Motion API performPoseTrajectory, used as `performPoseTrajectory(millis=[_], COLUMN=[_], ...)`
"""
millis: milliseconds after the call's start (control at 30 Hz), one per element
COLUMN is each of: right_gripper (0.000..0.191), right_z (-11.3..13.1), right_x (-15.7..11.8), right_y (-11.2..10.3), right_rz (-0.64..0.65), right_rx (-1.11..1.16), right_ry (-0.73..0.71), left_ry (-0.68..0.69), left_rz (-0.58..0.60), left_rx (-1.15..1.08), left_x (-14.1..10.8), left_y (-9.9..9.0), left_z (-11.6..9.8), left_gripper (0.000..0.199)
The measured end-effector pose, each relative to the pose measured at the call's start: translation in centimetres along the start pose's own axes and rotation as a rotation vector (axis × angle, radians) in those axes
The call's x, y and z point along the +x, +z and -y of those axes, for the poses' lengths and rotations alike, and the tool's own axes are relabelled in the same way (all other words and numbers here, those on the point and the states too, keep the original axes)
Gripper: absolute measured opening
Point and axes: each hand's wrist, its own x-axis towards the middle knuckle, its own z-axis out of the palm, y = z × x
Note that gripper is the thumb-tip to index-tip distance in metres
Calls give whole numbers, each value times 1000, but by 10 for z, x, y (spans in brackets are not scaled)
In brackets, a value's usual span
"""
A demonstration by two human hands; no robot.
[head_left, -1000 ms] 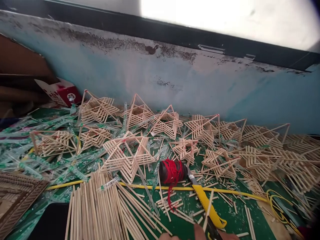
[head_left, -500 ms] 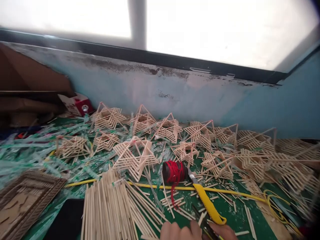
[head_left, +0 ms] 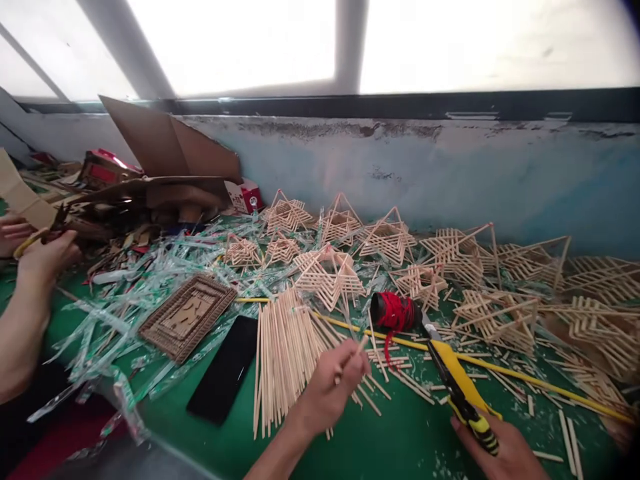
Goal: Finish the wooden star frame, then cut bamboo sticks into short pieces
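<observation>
My left hand (head_left: 333, 377) is closed around short wooden stick pieces (head_left: 363, 343); pale ends poke out between the fingers. It hovers at the right edge of a fanned bundle of wooden sticks (head_left: 285, 363). At the lower right, my right hand (head_left: 507, 443) grips pliers (head_left: 473, 417) with black and yellow handles, their dark jaws pointing away from me. Beyond them lies a saw with a yellow handle (head_left: 463, 373), partly covered by the pliers. Its blade points towards a dark spool wound with red yarn (head_left: 400, 310).
Star-shaped stick frames (head_left: 330, 277) line the wall. A black phone (head_left: 225, 370) and a brown woven tray (head_left: 167, 310) lie left of the sticks, among green-clear plastic strips (head_left: 125, 313). At far left, another person's hands (head_left: 47, 253) hold scissors and cardboard. A yellow cord (head_left: 540, 383) crosses the table.
The view has swung left and down, bringing the other person into sight. My hands, close together at the bottom edge before, are now apart, the left one over by the stick bundle.
</observation>
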Motion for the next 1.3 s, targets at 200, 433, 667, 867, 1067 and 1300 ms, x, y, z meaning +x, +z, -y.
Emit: performPoseTrajectory(millis=[200,433,667,867,1067,1300], right_gripper=[41,22,32,33,40,36], right_z=[5,9,-1,-14,-36,-57], right_x=[-14,-23,-28,-28,-19,-12], right_y=[7,28,35,18,-7,-6], right_rz=[-50,-92,-206,-384,-600,-769], right_rx=[-135,-439,-523,-539,-596,-600], right_ry=[-51,-208,-339,-401,-417,-460], left_ry=[131,193,307,267,159,69], left_rz=[-103,-77,-150,-40,44,50], left_rx=[-234,-304,-348,-296,-183,-49], left_x=[13,7,12,16,17,15], left_y=[-7,-5,-12,-10,-7,-2], left_z=[35,39,42,43,47,49], left_gripper=[51,41,38,33,34,40])
